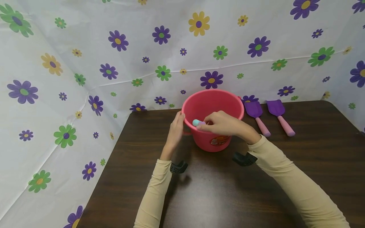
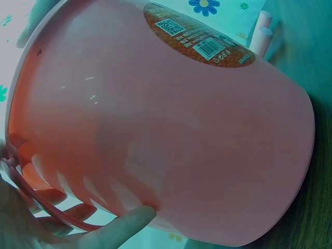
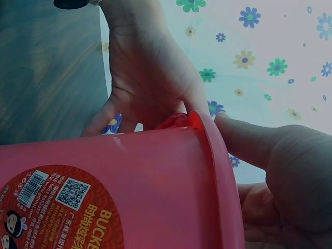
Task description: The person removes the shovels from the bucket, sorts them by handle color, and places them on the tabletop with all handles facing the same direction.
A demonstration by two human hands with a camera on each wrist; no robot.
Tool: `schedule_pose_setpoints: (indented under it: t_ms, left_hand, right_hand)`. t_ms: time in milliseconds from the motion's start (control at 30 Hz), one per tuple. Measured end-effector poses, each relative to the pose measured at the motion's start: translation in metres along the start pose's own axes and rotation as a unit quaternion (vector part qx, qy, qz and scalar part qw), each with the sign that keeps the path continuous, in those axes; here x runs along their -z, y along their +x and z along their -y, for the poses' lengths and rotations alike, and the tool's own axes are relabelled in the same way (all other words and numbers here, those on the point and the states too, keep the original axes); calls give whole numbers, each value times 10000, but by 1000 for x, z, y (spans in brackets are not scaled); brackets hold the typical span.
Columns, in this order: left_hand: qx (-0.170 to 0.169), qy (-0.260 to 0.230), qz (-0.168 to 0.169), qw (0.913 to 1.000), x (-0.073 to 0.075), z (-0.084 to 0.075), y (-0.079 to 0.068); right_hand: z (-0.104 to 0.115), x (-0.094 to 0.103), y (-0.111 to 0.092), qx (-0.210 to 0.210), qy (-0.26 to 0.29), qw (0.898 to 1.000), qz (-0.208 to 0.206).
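A pink plastic bucket [image 1: 211, 142] stands upright on the dark wooden table, with a label on its front. At its left side my left hand [image 1: 175, 129] touches the outer wall and rim. Beside the curved carrying handle [image 2: 46, 205], the left thumb presses along the wall in the left wrist view. My right hand [image 1: 223, 123] is over the near part of the bucket's mouth. It pinches a small thing with a rounded mint end [image 1: 196, 122] and a lilac part; the fingers hide the rest, so its kind cannot be told. In the right wrist view the right thumb [image 3: 249, 137] is right at the rim.
Two toy shovels with purple blades and pink handles, a left one [image 1: 258, 117] and a right one [image 1: 280, 117], lie right of the bucket. A white flowered sheet [image 1: 171, 63] hangs behind the table [image 1: 199, 196] and along its left side.
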State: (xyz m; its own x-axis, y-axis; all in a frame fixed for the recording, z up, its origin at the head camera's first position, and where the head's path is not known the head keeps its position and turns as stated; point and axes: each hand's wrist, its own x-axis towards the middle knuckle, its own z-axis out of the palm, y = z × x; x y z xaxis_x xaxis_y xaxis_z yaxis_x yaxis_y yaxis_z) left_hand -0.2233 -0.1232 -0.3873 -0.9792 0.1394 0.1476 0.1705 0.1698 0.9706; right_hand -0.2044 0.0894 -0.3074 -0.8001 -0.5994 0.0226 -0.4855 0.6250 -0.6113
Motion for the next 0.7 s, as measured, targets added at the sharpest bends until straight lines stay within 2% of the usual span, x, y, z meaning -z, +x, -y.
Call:
schedule_pose_setpoints:
  t_ms: [300, 700]
  left_hand:
    - [7, 3, 1, 10000, -1, 0, 0]
    - [8, 32, -12, 10000, -1, 0, -2]
  right_hand:
    - [-1, -1, 0, 50, 20, 9999, -120]
    - [-1, -6, -3, 351, 62, 9982, -476]
